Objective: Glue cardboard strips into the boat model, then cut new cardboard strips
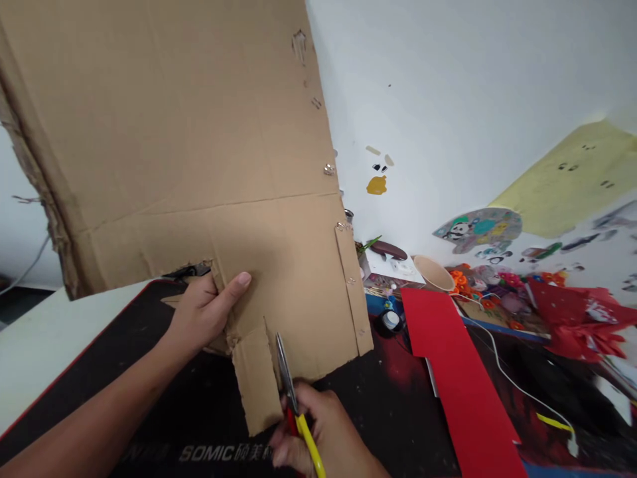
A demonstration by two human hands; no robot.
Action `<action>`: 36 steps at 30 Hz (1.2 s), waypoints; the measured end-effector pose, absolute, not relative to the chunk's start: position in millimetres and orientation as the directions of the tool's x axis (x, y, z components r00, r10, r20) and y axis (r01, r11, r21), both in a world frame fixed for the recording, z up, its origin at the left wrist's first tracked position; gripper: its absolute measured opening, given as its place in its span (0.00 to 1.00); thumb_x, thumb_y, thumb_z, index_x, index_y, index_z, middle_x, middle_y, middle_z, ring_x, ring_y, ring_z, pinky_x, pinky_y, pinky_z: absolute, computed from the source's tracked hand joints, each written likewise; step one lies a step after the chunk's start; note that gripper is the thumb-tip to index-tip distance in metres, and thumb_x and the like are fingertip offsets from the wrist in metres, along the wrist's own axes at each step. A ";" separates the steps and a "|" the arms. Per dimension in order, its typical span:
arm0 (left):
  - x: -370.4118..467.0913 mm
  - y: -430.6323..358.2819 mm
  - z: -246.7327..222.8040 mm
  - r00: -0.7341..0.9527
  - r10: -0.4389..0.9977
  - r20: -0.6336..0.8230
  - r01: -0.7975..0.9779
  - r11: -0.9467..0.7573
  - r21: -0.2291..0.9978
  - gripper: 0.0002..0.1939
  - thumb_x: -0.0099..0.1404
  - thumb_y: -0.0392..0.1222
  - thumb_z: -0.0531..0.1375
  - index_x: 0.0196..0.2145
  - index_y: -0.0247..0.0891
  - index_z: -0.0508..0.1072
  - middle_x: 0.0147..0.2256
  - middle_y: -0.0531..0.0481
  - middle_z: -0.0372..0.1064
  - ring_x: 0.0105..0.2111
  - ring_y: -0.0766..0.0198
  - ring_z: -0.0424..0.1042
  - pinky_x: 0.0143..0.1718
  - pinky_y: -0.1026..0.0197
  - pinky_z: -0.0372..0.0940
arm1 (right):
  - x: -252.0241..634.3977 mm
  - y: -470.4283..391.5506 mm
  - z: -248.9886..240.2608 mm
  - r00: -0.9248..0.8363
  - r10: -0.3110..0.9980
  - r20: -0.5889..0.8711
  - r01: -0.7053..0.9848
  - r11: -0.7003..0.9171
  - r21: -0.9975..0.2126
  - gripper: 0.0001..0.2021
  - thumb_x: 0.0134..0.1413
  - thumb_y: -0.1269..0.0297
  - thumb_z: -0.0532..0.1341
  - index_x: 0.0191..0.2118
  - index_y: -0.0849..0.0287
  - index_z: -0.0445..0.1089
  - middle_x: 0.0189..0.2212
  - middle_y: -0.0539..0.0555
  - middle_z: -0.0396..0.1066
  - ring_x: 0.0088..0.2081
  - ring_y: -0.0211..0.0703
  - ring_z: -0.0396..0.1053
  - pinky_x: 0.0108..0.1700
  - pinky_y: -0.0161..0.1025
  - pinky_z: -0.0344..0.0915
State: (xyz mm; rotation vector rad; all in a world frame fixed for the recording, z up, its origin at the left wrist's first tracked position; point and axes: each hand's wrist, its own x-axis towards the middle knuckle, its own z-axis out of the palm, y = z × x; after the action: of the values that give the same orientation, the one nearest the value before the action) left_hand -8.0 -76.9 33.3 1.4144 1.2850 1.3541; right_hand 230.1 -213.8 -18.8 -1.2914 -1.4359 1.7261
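A large brown cardboard sheet [199, 146] with creases and ragged edges fills the left and middle of the view. My left hand [204, 309] grips its lower edge, thumb on the front face and fingers hidden behind. Below the thumb, a cut strip of the cardboard [256, 378] bends downward. My right hand [323, 425] holds scissors [285, 372] with a yellow and a red handle. Their blades point up along the slit beside the strip. Part of the lower blade is hidden by the cardboard.
Under the cardboard lies a black desk mat [199, 398] with printed lettering. To the right are a red sheet [458, 385], a white cable [502, 365], a small jar [391, 321], a round tan dish [434, 273] and orange flowers [462, 282]. Behind stands a white wall [448, 86] with stickers.
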 end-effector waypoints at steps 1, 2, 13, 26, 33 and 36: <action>-7.6 -77.2 34.0 -0.086 0.977 0.197 0.146 -0.183 0.972 0.28 0.61 0.70 0.67 0.37 0.40 0.80 0.41 0.41 0.85 0.41 0.44 0.83 0.41 0.51 0.80 | 229.2 -214.2 -19.0 -0.391 0.852 -0.349 0.169 -0.306 -0.937 0.33 0.34 0.41 0.84 0.37 0.55 0.69 0.28 0.49 0.75 0.29 0.43 0.74 0.29 0.32 0.66; -7.4 -77.5 35.1 -0.093 0.976 0.195 0.150 -0.180 0.972 0.28 0.61 0.70 0.67 0.37 0.40 0.80 0.41 0.41 0.85 0.41 0.44 0.83 0.41 0.52 0.80 | 228.8 -215.1 -18.9 -0.392 0.840 -0.376 0.180 -0.331 -0.926 0.32 0.33 0.44 0.85 0.37 0.55 0.70 0.30 0.49 0.77 0.31 0.44 0.76 0.30 0.33 0.67; -6.0 -84.2 43.7 -0.098 0.979 0.179 0.180 -0.159 0.971 0.30 0.62 0.68 0.68 0.40 0.35 0.82 0.42 0.39 0.85 0.39 0.48 0.83 0.37 0.56 0.78 | 237.0 -223.8 -19.5 -0.457 0.818 -0.350 0.104 -0.342 -0.934 0.27 0.42 0.65 0.81 0.51 0.55 0.80 0.42 0.52 0.83 0.40 0.47 0.80 0.41 0.35 0.72; -5.7 -87.8 50.5 -0.115 0.980 0.163 0.185 -0.140 0.973 0.32 0.58 0.72 0.69 0.35 0.35 0.81 0.36 0.40 0.84 0.32 0.51 0.80 0.30 0.57 0.75 | 233.1 -226.2 3.8 -0.420 0.813 -0.403 0.199 -0.350 -0.915 0.14 0.53 0.59 0.75 0.42 0.57 0.76 0.36 0.50 0.75 0.32 0.39 0.71 0.33 0.32 0.66; -0.3 -92.9 32.6 -0.138 0.979 0.150 0.218 -0.118 0.969 0.27 0.58 0.69 0.68 0.34 0.40 0.81 0.34 0.44 0.84 0.33 0.50 0.80 0.31 0.57 0.75 | 226.6 -213.7 -15.7 -0.409 0.907 -0.097 0.199 -0.015 -0.980 0.31 0.54 0.30 0.71 0.42 0.57 0.74 0.34 0.51 0.68 0.32 0.41 0.68 0.30 0.34 0.65; 3.4 -97.7 21.1 -0.162 0.979 0.120 0.221 -0.083 0.972 0.28 0.59 0.70 0.66 0.35 0.40 0.80 0.34 0.44 0.83 0.33 0.51 0.79 0.30 0.58 0.74 | 221.0 -210.4 -20.3 -0.384 0.922 -0.058 0.253 0.044 -0.966 0.32 0.55 0.28 0.69 0.39 0.56 0.73 0.33 0.50 0.67 0.32 0.41 0.68 0.31 0.35 0.66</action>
State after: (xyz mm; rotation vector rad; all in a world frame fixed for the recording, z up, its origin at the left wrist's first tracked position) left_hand 3.4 -97.7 21.1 1.3586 1.4515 1.3083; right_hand 221.0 -210.4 -20.3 -1.1910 -1.7023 1.3715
